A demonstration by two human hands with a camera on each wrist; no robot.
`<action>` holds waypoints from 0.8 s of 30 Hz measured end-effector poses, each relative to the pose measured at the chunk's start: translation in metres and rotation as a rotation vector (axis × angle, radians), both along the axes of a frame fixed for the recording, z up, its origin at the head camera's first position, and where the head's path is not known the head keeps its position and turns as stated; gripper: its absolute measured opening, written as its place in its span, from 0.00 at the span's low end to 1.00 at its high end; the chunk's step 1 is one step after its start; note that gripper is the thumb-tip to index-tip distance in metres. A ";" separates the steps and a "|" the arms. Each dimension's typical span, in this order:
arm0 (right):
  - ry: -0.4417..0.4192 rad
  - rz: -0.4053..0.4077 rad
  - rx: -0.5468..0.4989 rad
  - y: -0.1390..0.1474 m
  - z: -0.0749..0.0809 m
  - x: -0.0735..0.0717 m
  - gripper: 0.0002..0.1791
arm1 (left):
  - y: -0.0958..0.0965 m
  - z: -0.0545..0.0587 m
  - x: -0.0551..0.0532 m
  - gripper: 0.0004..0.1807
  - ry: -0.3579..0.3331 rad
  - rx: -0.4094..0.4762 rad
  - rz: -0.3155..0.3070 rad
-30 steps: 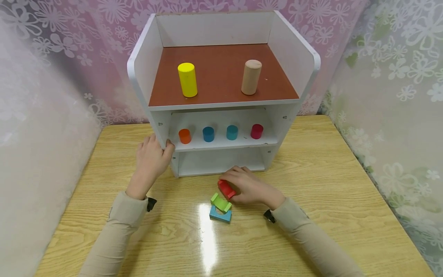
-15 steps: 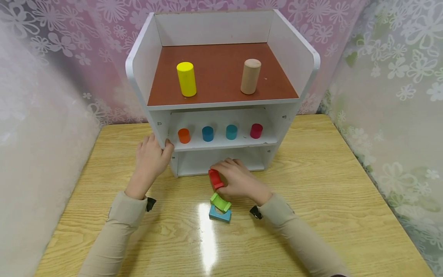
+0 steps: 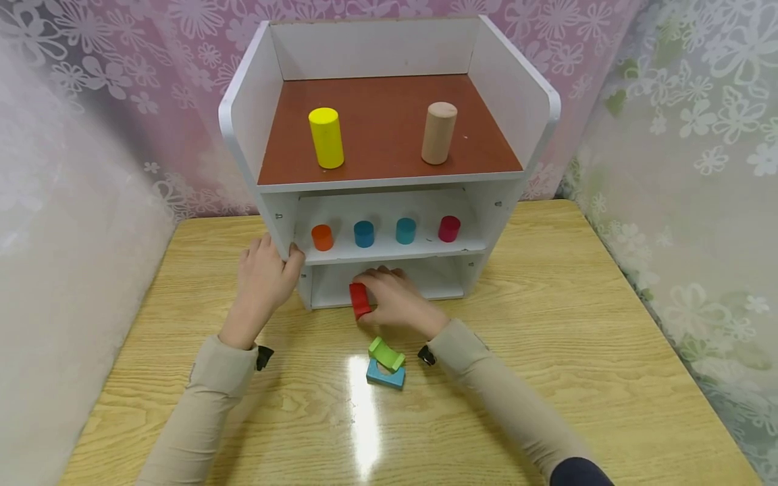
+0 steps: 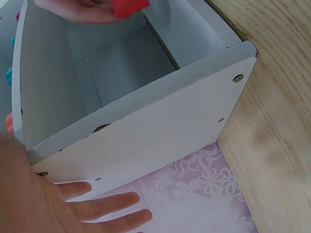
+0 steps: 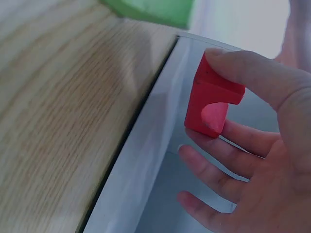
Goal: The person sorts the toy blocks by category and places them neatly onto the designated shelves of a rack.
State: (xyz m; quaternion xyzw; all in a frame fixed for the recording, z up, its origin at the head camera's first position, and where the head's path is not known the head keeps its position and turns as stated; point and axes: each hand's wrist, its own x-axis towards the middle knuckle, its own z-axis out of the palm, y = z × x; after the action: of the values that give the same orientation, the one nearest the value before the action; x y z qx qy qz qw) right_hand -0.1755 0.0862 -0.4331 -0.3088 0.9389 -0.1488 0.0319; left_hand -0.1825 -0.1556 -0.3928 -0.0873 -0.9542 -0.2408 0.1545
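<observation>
A red arch block (image 3: 360, 301) is pinched between the thumb and fingers of my right hand (image 3: 395, 304), at the front of the bottom compartment of a white shelf unit (image 3: 389, 181). In the right wrist view the red block's curved cut-out (image 5: 214, 114) faces the palm. My left hand (image 3: 265, 277) rests against the unit's left side panel (image 4: 146, 131), thumb at the front edge. Its other fingers stretch out straight along the outer side in the left wrist view. On the table, a green arch block (image 3: 386, 354) touches a blue arch block (image 3: 385, 375).
Orange (image 3: 322, 237), blue (image 3: 364, 234), teal (image 3: 405, 231) and crimson (image 3: 449, 229) short cylinders line the middle shelf. A tall yellow cylinder (image 3: 327, 138) and a plain wood cylinder (image 3: 439, 133) stand on the brown top. Floral curtains (image 3: 687, 202) flank the wooden table (image 3: 547, 310).
My right hand has carried the red block left and away from me, from beside the green block to the bottom compartment's front. My left hand has stayed at the side panel.
</observation>
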 end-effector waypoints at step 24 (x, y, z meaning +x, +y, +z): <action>0.000 0.000 0.015 -0.031 -0.015 -0.041 0.45 | -0.001 0.000 -0.001 0.26 -0.013 0.009 0.001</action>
State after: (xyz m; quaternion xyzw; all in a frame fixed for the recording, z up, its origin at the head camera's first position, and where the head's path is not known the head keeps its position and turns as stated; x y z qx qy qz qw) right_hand -0.2163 0.0548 -0.4481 -0.3084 0.9400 -0.1417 0.0342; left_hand -0.1833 -0.1567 -0.3933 -0.0846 -0.9541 -0.2457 0.1488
